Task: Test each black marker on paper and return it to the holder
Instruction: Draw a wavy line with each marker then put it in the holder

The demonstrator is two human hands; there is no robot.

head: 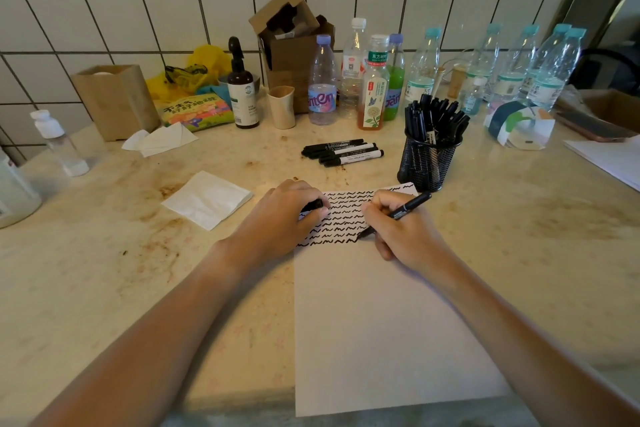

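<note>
The fingers (375, 210) of the right hand (398, 232) are curled round a slim black marker with a white label (398, 213), its tip touching the white sheet of paper (381, 322) at the right end of the lowest row of black wavy squiggles (337, 218). The left hand (287, 215) lies on the upper left corner of that paper, its fingers curled round a small black marker cap (313, 205). The squiggles fill the top part of the paper between the two hands, and the rest of the sheet is blank. Just beyond the paper's top right corner stands a black wire-mesh pen holder (427, 163) crowded with black markers (434, 116) standing upright. Beyond the paper's top edge, to the left of the holder, several capped black markers with white labels (343, 152) lie side by side on the stained beige marble table (121, 253). Left of the paper rests a folded white paper napkin (207, 199). Farther behind the paper, along the white tiled wall (138, 10), stand a row of clear plastic bottles (426, 69), a dark brown pump bottle (242, 87) and an open brown cardboard box (291, 42).
</note>
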